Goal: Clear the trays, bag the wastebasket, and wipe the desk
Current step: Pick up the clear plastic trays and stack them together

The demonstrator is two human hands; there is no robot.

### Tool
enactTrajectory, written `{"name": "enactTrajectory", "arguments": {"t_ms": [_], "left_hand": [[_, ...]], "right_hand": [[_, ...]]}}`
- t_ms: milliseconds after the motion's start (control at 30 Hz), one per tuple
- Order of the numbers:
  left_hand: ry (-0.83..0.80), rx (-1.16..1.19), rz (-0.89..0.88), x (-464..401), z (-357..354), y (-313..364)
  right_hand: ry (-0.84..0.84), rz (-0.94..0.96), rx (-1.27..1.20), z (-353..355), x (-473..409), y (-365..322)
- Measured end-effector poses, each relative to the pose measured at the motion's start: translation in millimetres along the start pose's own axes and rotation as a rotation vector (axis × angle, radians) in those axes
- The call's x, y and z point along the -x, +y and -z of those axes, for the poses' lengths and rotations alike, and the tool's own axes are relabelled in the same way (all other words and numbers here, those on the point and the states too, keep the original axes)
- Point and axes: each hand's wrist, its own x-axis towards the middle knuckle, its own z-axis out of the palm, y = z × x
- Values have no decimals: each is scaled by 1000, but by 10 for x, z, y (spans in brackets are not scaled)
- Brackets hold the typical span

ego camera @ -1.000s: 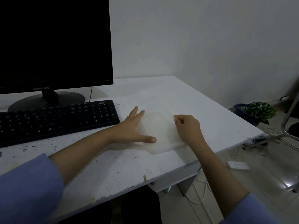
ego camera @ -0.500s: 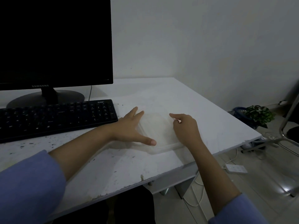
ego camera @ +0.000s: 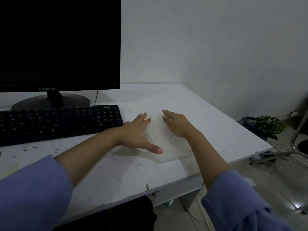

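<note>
The right hand (ego camera: 176, 125) had uncurled, fingers flat like the left hand's (ego camera: 138, 132), both pressing a clear shallow plastic tray (ego camera: 166, 147) steady, gripping nothing, on the speckled white desk (ego camera: 208, 117), right of the black keyboard (ego camera: 58, 122).

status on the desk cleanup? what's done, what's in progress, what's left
Nothing looks finished. In hand: the left hand and right hand lie flat with straight fingers on a clear plastic tray on the desk. Left: the desk is not yet wiped, dark specks cover it in front of the keyboard. A blue basket sits on the floor; no bag shows in it.
</note>
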Motion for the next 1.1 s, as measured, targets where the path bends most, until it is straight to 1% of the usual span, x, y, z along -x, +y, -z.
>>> {"name": "enactTrajectory", "arguments": {"t_ms": [200,367,433,467,533,633,700,833,967,1033,1067,1100], "left_hand": [[125,73,-27,-6,-25,-82],[144,222,-12,-25,76,-113],[266,254,-16,-113,93,-109],[342,274,15,-167,103,-104],[454,308,138,-260,119,-67],[470,276,286,-346,73,-29],[483,283,304,-382,29,-5],[566,406,315,-443,16,66],[603,634,298,-490,126,216],[702,674,281,-489,157,265],[756,689,278,-484,168,275],[796,712,276,-477,175,279]], "right_hand": [[13,-20,-31,-18,-56,21],[55,-42,-47,-73,-46,7],[83,-46,-49,-97,-19,-1],[96,-52,-54,-110,-4,-7],[114,-71,-71,-130,22,-25],[138,-81,-92,-138,43,-29],[189,-61,-135,-136,44,-21],[274,-16,-183,-104,59,-1],[489,60,-263,-83,79,-33],[570,30,-404,-71,47,-75],[571,-14,-482,-42,29,-113],[534,-74,-546,-8,12,-147]]}}
